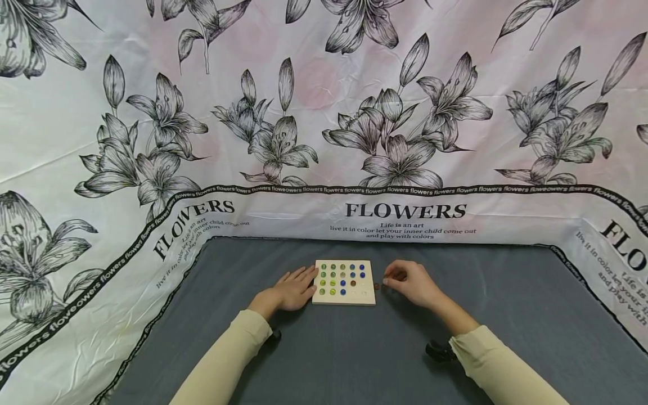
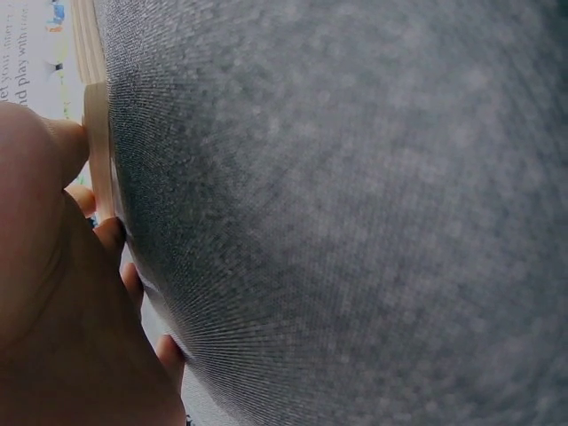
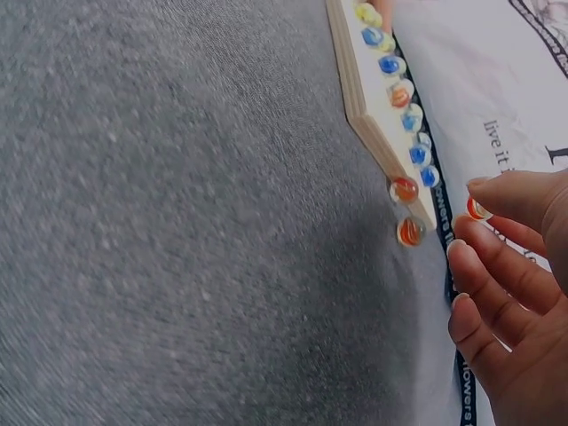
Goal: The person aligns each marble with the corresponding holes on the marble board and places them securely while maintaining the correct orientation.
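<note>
A pale wooden board (image 1: pixel 349 300) lies on the table with rows of coloured glass marbles (image 1: pixel 342 283) in its hollows. Green and yellow ones fill the left side, blue ones the right, and one red-orange marble (image 1: pixel 353 283) sits in the third row. My left hand (image 1: pixel 291 291) rests at the board's left edge, fingers straight, thumb against its side. Just right of the board, my right hand (image 1: pixel 412 286) pinches an orange-streaked marble (image 3: pixel 478 209) between thumb and index finger. Two loose orange marbles, one nearer the corner (image 3: pixel 404 189), the other (image 3: pixel 411 232) beside it, lie by the board's right edge.
Dark grey cloth (image 1: pixel 324 360) covers the table. Behind it, a white flower-printed sheet (image 1: pixel 283 214) rises from the table's back edge and wraps round both sides. Black wrist devices, one on the left (image 1: pixel 275 336) and one on the right (image 1: pixel 439 351), hang under the forearms.
</note>
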A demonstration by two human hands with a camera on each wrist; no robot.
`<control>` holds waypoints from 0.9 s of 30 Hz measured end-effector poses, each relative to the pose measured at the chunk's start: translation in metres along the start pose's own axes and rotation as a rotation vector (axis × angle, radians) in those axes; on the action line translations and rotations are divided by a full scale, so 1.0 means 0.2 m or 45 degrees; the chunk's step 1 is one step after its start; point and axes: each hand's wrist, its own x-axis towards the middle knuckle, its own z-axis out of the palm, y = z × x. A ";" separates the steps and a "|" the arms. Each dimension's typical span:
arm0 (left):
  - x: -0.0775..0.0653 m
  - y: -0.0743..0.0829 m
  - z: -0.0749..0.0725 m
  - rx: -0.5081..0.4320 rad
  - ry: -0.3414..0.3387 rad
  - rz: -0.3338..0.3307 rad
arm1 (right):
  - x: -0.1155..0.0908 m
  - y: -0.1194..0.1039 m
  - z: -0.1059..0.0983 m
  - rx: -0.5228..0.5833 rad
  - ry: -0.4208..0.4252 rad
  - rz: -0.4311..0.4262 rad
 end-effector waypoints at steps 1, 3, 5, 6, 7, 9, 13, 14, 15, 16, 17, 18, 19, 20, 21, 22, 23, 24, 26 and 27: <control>0.00 0.00 0.00 0.004 0.001 0.000 | 0.00 -0.01 0.00 0.001 0.001 -0.003; 0.00 0.00 0.00 0.012 -0.007 -0.002 | -0.01 -0.02 0.01 0.004 0.004 -0.013; 0.01 -0.01 0.01 0.007 0.000 0.002 | -0.01 -0.03 0.02 0.013 0.009 -0.021; 0.01 -0.01 0.01 0.007 0.000 0.002 | 0.00 -0.04 0.02 0.018 0.010 -0.025; 0.01 -0.01 0.01 0.009 -0.004 0.001 | 0.00 -0.04 0.03 0.022 0.009 -0.029; 0.02 -0.01 0.01 0.002 -0.002 0.002 | 0.00 -0.04 0.04 0.028 0.008 -0.032; 0.03 -0.03 0.03 0.004 0.004 0.001 | 0.01 -0.05 0.06 0.046 -0.006 -0.032; 0.03 -0.03 0.04 0.000 0.008 0.001 | 0.01 -0.05 0.07 0.052 -0.011 -0.031; 0.04 -0.03 0.04 -0.002 0.010 0.002 | 0.01 -0.06 0.07 0.057 -0.014 -0.031; 0.04 -0.03 0.04 -0.005 0.012 0.002 | 0.01 -0.06 0.08 0.058 -0.019 -0.032; 0.04 -0.03 0.04 -0.005 0.009 0.000 | 0.01 -0.06 0.08 0.060 -0.021 -0.031; 0.04 -0.04 0.04 -0.004 0.008 0.001 | 0.01 -0.07 0.09 0.059 -0.023 -0.033; 0.04 -0.04 0.04 -0.010 0.011 0.003 | 0.01 -0.07 0.09 0.057 -0.027 -0.037; 0.04 -0.04 0.04 -0.013 0.012 0.004 | 0.01 -0.07 0.09 0.059 -0.028 -0.042; 0.04 -0.04 0.04 -0.013 0.013 0.004 | 0.01 -0.08 0.10 0.059 -0.029 -0.047; 0.04 -0.04 0.04 -0.012 0.013 0.004 | 0.01 -0.08 0.10 0.059 -0.030 -0.054; 0.04 -0.04 0.04 -0.009 0.014 0.006 | 0.01 -0.09 0.11 0.062 -0.031 -0.061; 0.04 -0.04 0.04 -0.007 0.015 0.006 | 0.01 -0.09 0.11 0.063 -0.032 -0.068; 0.04 -0.04 0.04 -0.012 0.020 0.008 | 0.02 -0.10 0.12 0.067 -0.035 -0.080; 0.04 -0.04 0.04 -0.014 0.022 0.008 | 0.02 -0.10 0.13 0.067 -0.038 -0.085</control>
